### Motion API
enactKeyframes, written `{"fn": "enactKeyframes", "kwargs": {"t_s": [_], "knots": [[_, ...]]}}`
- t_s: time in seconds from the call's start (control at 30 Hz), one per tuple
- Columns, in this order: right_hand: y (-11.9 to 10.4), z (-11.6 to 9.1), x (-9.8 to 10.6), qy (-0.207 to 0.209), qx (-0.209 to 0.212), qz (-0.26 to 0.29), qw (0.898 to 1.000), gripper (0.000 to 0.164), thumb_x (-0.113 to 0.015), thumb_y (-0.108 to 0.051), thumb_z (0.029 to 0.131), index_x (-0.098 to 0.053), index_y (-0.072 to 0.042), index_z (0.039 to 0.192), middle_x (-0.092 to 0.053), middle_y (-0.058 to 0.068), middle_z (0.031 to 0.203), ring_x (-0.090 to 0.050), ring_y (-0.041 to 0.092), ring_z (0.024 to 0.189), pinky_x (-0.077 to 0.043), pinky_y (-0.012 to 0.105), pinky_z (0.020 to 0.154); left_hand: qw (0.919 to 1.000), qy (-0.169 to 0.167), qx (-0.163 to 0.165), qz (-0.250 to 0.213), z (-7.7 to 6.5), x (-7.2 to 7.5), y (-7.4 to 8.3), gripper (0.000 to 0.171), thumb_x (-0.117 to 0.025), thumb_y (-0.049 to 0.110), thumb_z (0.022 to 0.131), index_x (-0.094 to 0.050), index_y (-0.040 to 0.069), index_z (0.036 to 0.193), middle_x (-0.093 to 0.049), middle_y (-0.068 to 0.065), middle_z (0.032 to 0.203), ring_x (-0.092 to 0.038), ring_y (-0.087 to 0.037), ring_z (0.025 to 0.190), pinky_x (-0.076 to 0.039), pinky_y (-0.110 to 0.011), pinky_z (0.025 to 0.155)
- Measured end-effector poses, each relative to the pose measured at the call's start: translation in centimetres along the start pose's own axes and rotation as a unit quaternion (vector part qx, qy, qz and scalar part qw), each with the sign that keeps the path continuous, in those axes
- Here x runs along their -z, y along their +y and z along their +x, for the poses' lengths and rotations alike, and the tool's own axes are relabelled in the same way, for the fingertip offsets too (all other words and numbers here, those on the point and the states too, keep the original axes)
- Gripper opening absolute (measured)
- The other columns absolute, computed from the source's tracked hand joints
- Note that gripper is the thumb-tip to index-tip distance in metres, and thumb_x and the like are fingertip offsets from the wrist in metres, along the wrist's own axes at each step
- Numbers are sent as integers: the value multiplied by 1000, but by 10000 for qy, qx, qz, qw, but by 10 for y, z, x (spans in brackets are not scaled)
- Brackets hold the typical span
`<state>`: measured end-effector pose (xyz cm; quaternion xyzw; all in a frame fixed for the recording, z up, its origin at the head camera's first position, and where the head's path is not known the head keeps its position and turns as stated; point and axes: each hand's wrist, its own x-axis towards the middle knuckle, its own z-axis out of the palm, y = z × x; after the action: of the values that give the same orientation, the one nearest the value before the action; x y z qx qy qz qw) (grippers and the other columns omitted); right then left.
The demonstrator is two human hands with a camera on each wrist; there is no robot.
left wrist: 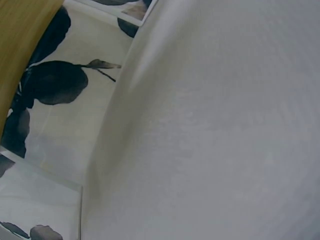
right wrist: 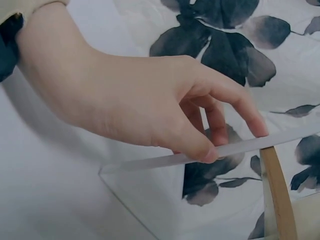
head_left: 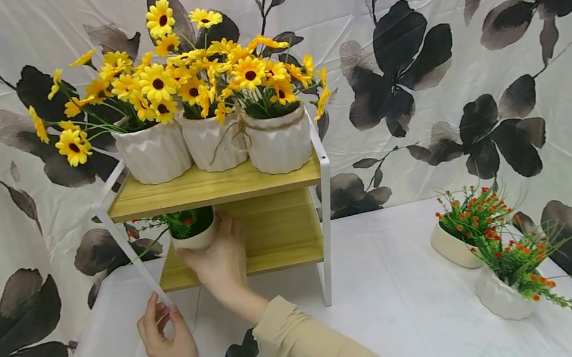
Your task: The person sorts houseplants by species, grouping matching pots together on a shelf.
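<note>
In the head view, my right hand [head_left: 222,257] grips a white flower pot [head_left: 197,237] with green leaves and small red flowers, at the left of the lower board of a two-tier wooden shelf [head_left: 283,229]. The board above hides part of the plant. My left hand [head_left: 168,341] pinches the shelf's white metal leg [head_left: 135,255] at the front left. The right wrist view shows this left hand [right wrist: 145,102] with thumb and fingers on either side of the white bar [right wrist: 240,146], beside the board's edge [right wrist: 277,192]. Neither hand shows in the left wrist view.
Three white pots of yellow flowers [head_left: 280,142] stand on the top board. Two pots with red flowers, one cream [head_left: 454,247] and one white [head_left: 501,297], stand at the table's right. Flower-patterned cloth [head_left: 413,58] hangs behind the white-covered table [head_left: 397,311].
</note>
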<state>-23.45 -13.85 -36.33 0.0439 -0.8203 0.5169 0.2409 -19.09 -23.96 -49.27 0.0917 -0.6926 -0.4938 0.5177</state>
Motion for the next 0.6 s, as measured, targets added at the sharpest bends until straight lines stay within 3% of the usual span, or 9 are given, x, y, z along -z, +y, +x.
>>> {"fn": "enactKeyframes", "kwargs": {"t_s": [0.3,0.6], "knots": [[-3,0,-10,205,160,-356,9990,89,-86,-44,65,-41,-12,135,-51,5,118,-50,18,108,-50,30,90,10000,53,35,9,-1,-2,0,43,-60,-9,87,-60,5,127,-48,20,99,-49,4,97,-43,-8,86],[-6,-1,-19,391,370,-781,9955,96,-85,-52,62,-40,-12,136,-51,5,117,-49,20,111,-44,34,103,9997,179,-72,-140,0,-3,0,42,-58,-14,85,-60,-1,125,-47,22,99,-50,5,96,-44,-10,85]]}}
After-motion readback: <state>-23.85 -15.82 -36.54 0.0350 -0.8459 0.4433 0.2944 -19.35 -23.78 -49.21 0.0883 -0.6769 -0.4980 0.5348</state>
